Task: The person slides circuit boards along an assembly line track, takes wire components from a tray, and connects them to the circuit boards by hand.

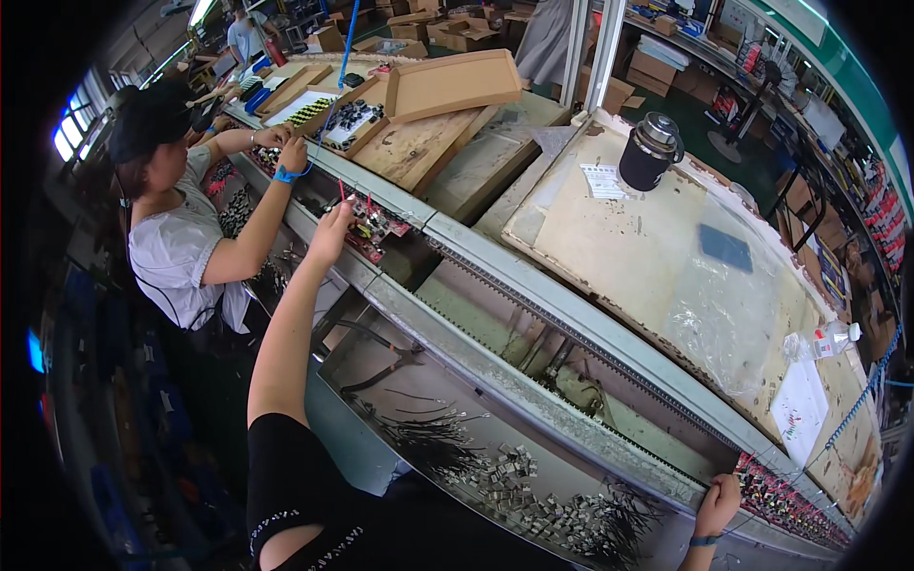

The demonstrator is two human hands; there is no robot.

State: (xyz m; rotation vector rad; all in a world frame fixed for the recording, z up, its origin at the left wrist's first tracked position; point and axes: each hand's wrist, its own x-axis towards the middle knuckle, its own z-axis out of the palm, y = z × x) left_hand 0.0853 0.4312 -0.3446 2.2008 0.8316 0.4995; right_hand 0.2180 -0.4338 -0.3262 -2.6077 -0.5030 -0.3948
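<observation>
My left arm reaches far along the conveyor, and my left hand (330, 234) has its fingers closed at the near-left edge of a red circuit board (377, 228). Parts and upright red pieces stand on that board, which sits between the rails. Down at the lower right, my right hand (720, 501) is curled at the near rail, beside the end of a row of red circuit boards (783, 497) crowded with components. What lies inside its fingers is hidden. Below the rail, a metal tray (562, 462) holds small silvery parts (514, 476) and bundles of black leads (433, 440).
Pliers (386, 365) lie in the tray's upper end. A co-worker (186, 224) in white works at the line on the left. Beyond the rails are a dark flask (651, 152), a plastic bottle (821, 341), a cardboard tray (452, 84) and a box of black parts (352, 122).
</observation>
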